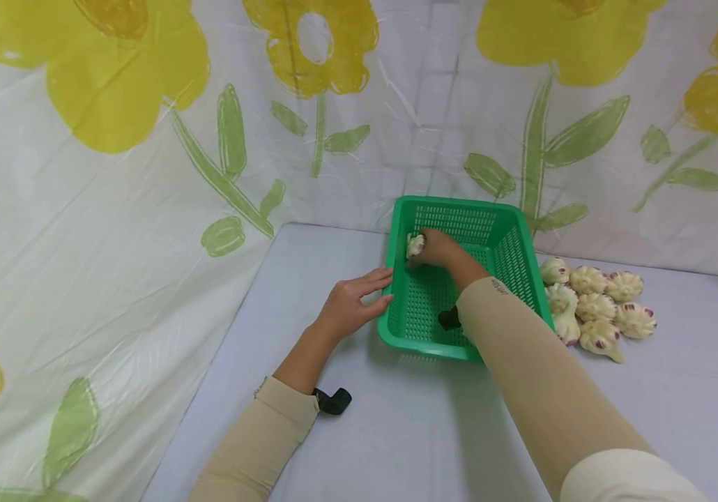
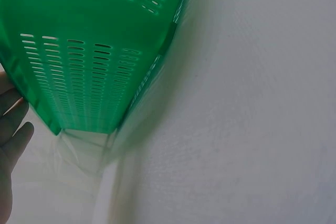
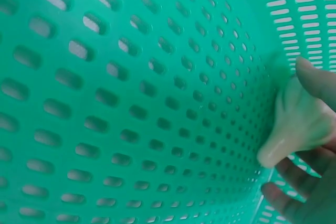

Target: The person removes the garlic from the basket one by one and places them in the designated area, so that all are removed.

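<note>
In the head view, a green plastic basket [image 1: 424,346] with slotted walls stands on the table. Inside its far left corner my right hand [image 1: 439,251] holds a garlic bulb [image 1: 416,245], whitish with purple marks. From the right wrist, the bulb [image 3: 299,119] shows between thumb and fingers, its stem pointing down at the perforated basket floor [image 3: 121,114]. My left hand [image 1: 351,305] is at the basket's left rim, fingers extended and fingertips at the edge. The left wrist view catches part of that hand [image 2: 10,140] beside the basket's outer wall [image 2: 89,14].
Several garlic bulbs [image 1: 597,307] lie in a cluster on the table right of the basket. A white sheet with yellow flowers [image 1: 346,195] hangs behind and to the left of the table [image 1: 390,439]. Dark wrist devices [image 1: 334,401] sit at both cuffs.
</note>
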Demonstrator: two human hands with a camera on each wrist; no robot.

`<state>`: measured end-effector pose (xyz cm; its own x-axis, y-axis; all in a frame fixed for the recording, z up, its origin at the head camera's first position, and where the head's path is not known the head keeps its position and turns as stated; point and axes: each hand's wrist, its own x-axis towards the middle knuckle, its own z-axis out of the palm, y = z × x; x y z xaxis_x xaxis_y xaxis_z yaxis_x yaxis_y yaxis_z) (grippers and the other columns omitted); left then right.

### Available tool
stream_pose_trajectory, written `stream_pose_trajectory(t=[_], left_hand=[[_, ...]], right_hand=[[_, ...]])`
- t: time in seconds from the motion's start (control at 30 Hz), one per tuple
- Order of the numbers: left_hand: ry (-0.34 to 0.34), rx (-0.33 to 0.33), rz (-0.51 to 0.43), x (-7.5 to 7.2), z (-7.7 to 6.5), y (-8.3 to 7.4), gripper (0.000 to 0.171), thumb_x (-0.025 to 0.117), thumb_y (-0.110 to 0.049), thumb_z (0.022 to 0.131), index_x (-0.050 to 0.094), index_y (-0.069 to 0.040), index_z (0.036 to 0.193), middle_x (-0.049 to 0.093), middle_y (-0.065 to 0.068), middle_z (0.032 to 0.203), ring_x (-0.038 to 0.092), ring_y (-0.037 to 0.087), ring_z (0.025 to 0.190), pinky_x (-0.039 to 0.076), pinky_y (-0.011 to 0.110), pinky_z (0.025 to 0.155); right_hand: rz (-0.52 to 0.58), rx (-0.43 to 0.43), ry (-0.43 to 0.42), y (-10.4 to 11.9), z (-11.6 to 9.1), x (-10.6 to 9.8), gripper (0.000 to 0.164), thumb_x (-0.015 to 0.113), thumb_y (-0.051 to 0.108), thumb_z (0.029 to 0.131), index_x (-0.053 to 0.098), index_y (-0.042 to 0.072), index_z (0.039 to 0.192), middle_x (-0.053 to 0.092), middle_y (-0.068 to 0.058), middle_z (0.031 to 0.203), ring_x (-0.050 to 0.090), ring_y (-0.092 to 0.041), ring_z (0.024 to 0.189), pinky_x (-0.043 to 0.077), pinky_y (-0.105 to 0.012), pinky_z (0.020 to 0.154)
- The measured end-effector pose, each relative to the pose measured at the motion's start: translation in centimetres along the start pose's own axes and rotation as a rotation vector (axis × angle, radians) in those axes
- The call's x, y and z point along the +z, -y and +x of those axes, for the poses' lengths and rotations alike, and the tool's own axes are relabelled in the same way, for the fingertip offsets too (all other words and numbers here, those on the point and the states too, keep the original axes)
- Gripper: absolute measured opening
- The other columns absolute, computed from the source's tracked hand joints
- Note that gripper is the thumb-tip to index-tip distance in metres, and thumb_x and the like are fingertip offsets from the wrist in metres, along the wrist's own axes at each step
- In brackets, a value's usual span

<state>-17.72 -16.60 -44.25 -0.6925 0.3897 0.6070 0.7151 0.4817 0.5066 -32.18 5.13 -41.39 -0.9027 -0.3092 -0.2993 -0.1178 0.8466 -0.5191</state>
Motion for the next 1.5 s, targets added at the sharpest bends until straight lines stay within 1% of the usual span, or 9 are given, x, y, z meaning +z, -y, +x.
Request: stream_pose_trajectory(t=[0.2, 0.37, 0.4, 0.5, 0.63, 0.77, 1.07, 1.37, 1.5], left_hand=[[0.005, 0.0, -0.004, 0.3, -0.2, 0.2, 0.037, 0.073, -0.016, 0.088, 0.069, 0.001, 0.121, 0.065, 0.006, 0.131, 0.058, 0.017, 0.126, 0.052, 0.03, 0.097], [0.003, 0.004, -0.008, 0.4, -0.2, 0.2, 0.037, 0.073, -0.017, 0.088, 0.069, 0.001, 0.121, 0.065, 0.006, 0.131, 0.058, 0.017, 0.126, 0.052, 0.03, 0.098], [0.004, 0.001, -0.01, 0.4, -0.1, 0.2, 0.037, 0.072, -0.017, 0.089, 0.069, 0.001, 0.121, 0.065, 0.005, 0.131, 0.058, 0.016, 0.126, 0.052, 0.03, 0.098], [0.005, -0.002, -0.011, 0.4, -0.1, 0.1, 0.037, 0.072, -0.018, 0.089, 0.069, 0.0, 0.121, 0.065, 0.005, 0.131, 0.058, 0.016, 0.126, 0.052, 0.03, 0.098], [0.007, -0.002, -0.01, 0.5, -0.2, 0.1, 0.037, 0.072, -0.018, 0.089, 0.069, 0.0, 0.121, 0.065, 0.005, 0.131, 0.059, 0.016, 0.126, 0.052, 0.03, 0.097], [0.009, -0.01, -0.012, 0.4, -0.2, 0.1, 0.037, 0.072, -0.018, 0.089, 0.069, 0.0, 0.121, 0.065, 0.005, 0.131, 0.058, 0.016, 0.126, 0.052, 0.03, 0.097], [0.008, -0.017, 0.0, 0.2, -0.1, 0.0, 0.037, 0.073, -0.018, 0.089, 0.07, -0.001, 0.121, 0.065, 0.004, 0.131, 0.059, 0.016, 0.126, 0.053, 0.031, 0.097], [0.002, -0.015, 0.0, 0.1, -0.1, 0.1, 0.037, 0.073, -0.019, 0.089, 0.07, -0.001, 0.121, 0.065, 0.004, 0.131, 0.059, 0.015, 0.126, 0.053, 0.031, 0.097], [-0.004, -0.003, -0.004, 0.1, -0.1, 0.2, 0.037, 0.073, -0.018, 0.088, 0.07, 0.0, 0.12, 0.066, 0.005, 0.13, 0.059, 0.016, 0.125, 0.052, 0.031, 0.097]], right_hand=[[-0.014, 0.042, -0.005, 0.2, -0.2, 0.0, 0.09, 0.078, 0.037, 0.081, 0.035, -0.005, 0.147, 0.049, -0.025, 0.14, 0.047, -0.039, 0.129, 0.041, -0.05, 0.109], [-0.021, 0.078, -0.006, 0.2, -0.2, 0.1, 0.08, 0.079, 0.043, 0.079, 0.05, -0.005, 0.134, 0.056, -0.022, 0.129, 0.054, -0.035, 0.119, 0.045, -0.047, 0.104], [-0.03, 0.077, -0.012, 0.2, -0.3, 0.0, 0.078, 0.079, 0.046, 0.077, 0.053, -0.006, 0.13, 0.059, -0.022, 0.124, 0.057, -0.034, 0.114, 0.048, -0.046, 0.099], [-0.042, 0.086, -0.015, 0.3, -0.6, -0.1, 0.076, 0.078, 0.049, 0.077, 0.055, -0.006, 0.126, 0.059, -0.021, 0.121, 0.058, -0.033, 0.11, 0.049, -0.045, 0.097], [-0.021, 0.083, -0.027, 0.2, -0.8, 0.0, 0.073, 0.077, 0.044, 0.081, 0.054, -0.003, 0.131, 0.058, -0.02, 0.125, 0.056, -0.034, 0.115, 0.046, -0.046, 0.102], [-0.004, 0.051, -0.052, -0.1, -0.8, 0.1, 0.071, 0.077, 0.04, 0.083, 0.053, -0.003, 0.134, 0.058, -0.02, 0.126, 0.056, -0.035, 0.116, 0.045, -0.048, 0.103], [-0.029, 0.006, -0.046, -0.5, -0.9, -0.7, 0.089, 0.078, 0.038, 0.082, 0.037, -0.004, 0.149, 0.047, -0.025, 0.144, 0.046, -0.041, 0.132, 0.04, -0.052, 0.109], [-0.007, -0.026, -0.067, -1.0, -0.8, -1.1, 0.087, 0.077, 0.036, 0.084, 0.036, 0.0, 0.151, 0.05, -0.024, 0.141, 0.051, -0.039, 0.125, 0.043, -0.052, 0.104], [0.036, -0.05, -0.083, -1.1, -1.0, -1.4, 0.086, 0.079, 0.032, 0.083, 0.037, 0.002, 0.151, 0.052, -0.022, 0.139, 0.053, -0.037, 0.122, 0.045, -0.051, 0.102]])
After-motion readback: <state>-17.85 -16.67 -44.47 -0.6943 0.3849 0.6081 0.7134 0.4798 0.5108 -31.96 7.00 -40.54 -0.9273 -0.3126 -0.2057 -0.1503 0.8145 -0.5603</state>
